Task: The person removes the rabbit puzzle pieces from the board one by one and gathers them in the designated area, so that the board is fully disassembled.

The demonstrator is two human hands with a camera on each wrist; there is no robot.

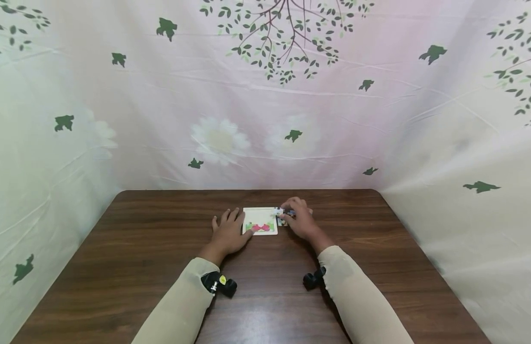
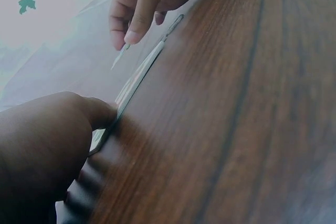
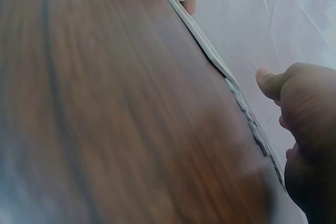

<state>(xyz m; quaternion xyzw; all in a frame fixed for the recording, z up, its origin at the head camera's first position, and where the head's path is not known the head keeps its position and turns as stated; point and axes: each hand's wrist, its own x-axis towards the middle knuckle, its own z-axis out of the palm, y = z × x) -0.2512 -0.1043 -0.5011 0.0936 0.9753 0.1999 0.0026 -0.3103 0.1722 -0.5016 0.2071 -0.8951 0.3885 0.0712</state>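
While left fingers [image 1: 248, 234] touch the board [image 1: 258, 216], right fingers [image 2: 138, 24] pinch a piece [image 2: 120, 56].

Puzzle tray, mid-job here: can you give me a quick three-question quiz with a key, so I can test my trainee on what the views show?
1. True or false: the left hand is well away from the puzzle tray.
2. Multiple choice: in the head view, on which side of the tray do the loose pieces lie?
A) left
B) right
C) the near side
3. Fill in: the right hand pinches a ____.

Key:
1. False; it touches the tray's left side.
2. B.
3. Puzzle piece, held raised in the left wrist view.
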